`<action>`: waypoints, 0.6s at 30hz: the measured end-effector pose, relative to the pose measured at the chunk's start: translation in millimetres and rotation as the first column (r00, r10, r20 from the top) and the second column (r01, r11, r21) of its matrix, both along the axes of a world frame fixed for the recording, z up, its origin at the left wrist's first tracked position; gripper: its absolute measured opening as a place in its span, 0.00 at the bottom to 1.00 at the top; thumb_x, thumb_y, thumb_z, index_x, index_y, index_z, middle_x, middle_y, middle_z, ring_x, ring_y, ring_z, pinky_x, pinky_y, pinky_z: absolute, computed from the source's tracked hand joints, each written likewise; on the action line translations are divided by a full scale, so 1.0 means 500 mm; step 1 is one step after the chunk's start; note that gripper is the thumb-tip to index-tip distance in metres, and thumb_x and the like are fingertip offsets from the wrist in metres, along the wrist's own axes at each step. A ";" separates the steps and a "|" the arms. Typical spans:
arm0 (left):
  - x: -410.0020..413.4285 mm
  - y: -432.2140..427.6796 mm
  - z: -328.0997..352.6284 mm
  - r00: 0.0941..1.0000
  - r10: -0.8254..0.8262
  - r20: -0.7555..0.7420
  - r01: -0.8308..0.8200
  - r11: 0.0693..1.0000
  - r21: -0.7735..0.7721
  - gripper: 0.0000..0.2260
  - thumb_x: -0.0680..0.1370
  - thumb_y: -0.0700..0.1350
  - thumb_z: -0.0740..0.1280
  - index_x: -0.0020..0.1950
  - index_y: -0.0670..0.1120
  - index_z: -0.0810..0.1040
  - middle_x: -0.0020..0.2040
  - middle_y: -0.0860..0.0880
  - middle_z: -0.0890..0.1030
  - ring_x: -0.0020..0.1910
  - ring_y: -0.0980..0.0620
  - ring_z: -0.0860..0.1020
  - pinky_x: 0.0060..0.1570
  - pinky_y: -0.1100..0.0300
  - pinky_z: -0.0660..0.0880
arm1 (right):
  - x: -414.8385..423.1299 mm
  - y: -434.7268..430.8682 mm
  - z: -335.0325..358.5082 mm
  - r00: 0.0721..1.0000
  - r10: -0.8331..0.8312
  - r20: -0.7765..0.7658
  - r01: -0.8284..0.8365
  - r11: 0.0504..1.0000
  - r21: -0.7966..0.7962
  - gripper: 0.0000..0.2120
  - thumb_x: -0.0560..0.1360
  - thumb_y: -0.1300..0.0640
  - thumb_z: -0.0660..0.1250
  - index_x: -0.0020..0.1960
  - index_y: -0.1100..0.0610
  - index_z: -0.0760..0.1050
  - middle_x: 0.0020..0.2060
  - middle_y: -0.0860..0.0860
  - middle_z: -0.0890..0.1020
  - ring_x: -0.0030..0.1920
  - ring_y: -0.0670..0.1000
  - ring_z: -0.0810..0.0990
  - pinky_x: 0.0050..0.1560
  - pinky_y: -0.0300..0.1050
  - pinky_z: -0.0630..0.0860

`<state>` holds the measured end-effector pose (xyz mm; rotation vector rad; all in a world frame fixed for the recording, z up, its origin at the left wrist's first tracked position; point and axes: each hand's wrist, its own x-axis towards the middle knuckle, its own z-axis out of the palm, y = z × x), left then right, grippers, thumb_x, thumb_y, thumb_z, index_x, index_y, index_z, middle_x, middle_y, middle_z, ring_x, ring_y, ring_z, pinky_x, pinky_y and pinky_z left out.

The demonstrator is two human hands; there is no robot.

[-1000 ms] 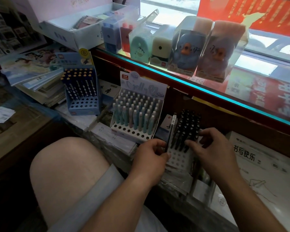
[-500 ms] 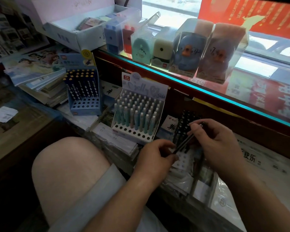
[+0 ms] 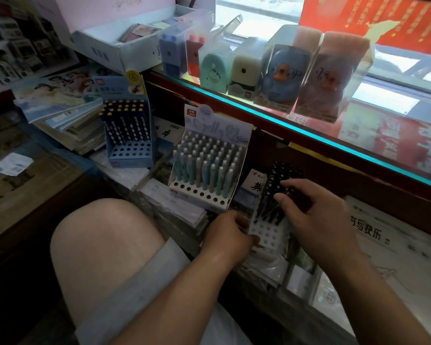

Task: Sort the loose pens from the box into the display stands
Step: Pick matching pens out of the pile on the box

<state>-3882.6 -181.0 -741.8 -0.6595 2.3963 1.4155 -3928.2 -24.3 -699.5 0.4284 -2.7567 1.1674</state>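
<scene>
A white perforated display stand sits low in the middle, its back rows filled with black pens. My left hand grips the stand's front left corner, thumb on the holed top. Over the pens, my right hand pinches one black pen that slants down toward the front of the filled rows. Its lower tip is hidden among the other pens. A pastel pen stand and a blue pen stand stand further left.
A glass counter edge with a teal strip runs above the stands, carrying boxed sharpeners. Stacked booklets lie at the left. Plastic-wrapped paper packs lie right of the stand. My bare knee is at the lower left.
The black pen passed from my left hand, where it stood upright, to my right hand, which lowered it into the stand. My left hand dropped to the stand's corner.
</scene>
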 end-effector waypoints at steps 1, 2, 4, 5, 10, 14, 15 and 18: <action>0.000 0.000 0.000 1.000 0.001 0.004 -0.001 1.000 0.005 0.13 0.74 0.48 0.77 0.54 0.52 0.76 0.52 0.54 0.81 0.52 0.54 0.79 0.54 0.57 0.77 | 0.002 -0.002 -0.002 1.000 0.006 -0.013 -0.006 1.000 0.018 0.13 0.78 0.51 0.71 0.62 0.48 0.80 0.50 0.43 0.80 0.51 0.44 0.79 0.50 0.40 0.77; -0.001 -0.001 -0.001 1.000 0.001 0.005 -0.001 1.000 0.005 0.13 0.74 0.48 0.77 0.53 0.52 0.76 0.52 0.54 0.81 0.52 0.54 0.79 0.53 0.58 0.77 | 0.003 -0.003 -0.003 0.999 0.011 -0.032 -0.010 0.999 0.033 0.13 0.77 0.51 0.72 0.62 0.49 0.81 0.50 0.42 0.79 0.50 0.44 0.79 0.50 0.39 0.76; 0.000 -0.001 -0.002 1.000 -0.001 0.003 0.001 1.000 -0.007 0.13 0.74 0.48 0.77 0.52 0.52 0.76 0.52 0.53 0.81 0.52 0.54 0.79 0.53 0.58 0.76 | 0.006 -0.005 -0.007 0.997 0.024 -0.075 -0.019 0.998 0.067 0.13 0.77 0.52 0.72 0.61 0.51 0.81 0.49 0.40 0.77 0.49 0.42 0.77 0.48 0.34 0.72; 0.000 0.000 -0.003 1.000 -0.004 0.003 0.004 1.000 -0.014 0.13 0.74 0.48 0.77 0.53 0.52 0.76 0.52 0.53 0.81 0.52 0.53 0.79 0.53 0.58 0.77 | 0.007 -0.006 -0.009 0.995 0.032 -0.093 -0.024 0.996 0.086 0.13 0.77 0.52 0.72 0.60 0.51 0.82 0.48 0.40 0.77 0.48 0.42 0.77 0.47 0.32 0.71; 0.000 0.003 -0.003 1.000 0.000 0.003 0.000 0.999 -0.033 0.14 0.74 0.49 0.77 0.55 0.51 0.77 0.53 0.52 0.81 0.53 0.52 0.80 0.55 0.55 0.78 | 0.013 -0.010 -0.021 0.992 0.073 -0.104 -0.058 0.988 0.146 0.13 0.77 0.51 0.71 0.60 0.52 0.81 0.50 0.46 0.83 0.48 0.42 0.76 0.48 0.34 0.71; 0.000 0.003 -0.003 1.000 -0.002 -0.002 0.002 0.999 -0.040 0.13 0.74 0.49 0.77 0.53 0.52 0.76 0.53 0.52 0.81 0.53 0.52 0.80 0.53 0.58 0.76 | 0.012 -0.014 -0.031 0.991 0.071 -0.112 -0.053 0.986 0.156 0.14 0.77 0.51 0.69 0.61 0.53 0.81 0.51 0.48 0.84 0.48 0.41 0.75 0.47 0.28 0.65; 0.000 0.003 -0.003 1.000 0.000 -0.003 0.000 0.999 -0.037 0.13 0.74 0.49 0.77 0.54 0.51 0.76 0.53 0.52 0.81 0.53 0.52 0.80 0.53 0.58 0.76 | 0.010 -0.015 -0.034 0.991 0.060 -0.117 -0.041 0.987 0.156 0.14 0.77 0.51 0.70 0.61 0.54 0.81 0.51 0.49 0.84 0.48 0.42 0.75 0.47 0.28 0.65; 0.000 0.003 -0.004 1.000 -0.001 0.002 0.001 0.999 -0.039 0.14 0.74 0.49 0.77 0.56 0.51 0.77 0.53 0.52 0.81 0.53 0.52 0.80 0.55 0.56 0.77 | 0.005 -0.018 -0.037 0.991 0.014 -0.131 0.005 0.990 0.143 0.14 0.77 0.52 0.71 0.61 0.55 0.81 0.50 0.51 0.84 0.47 0.43 0.76 0.46 0.28 0.65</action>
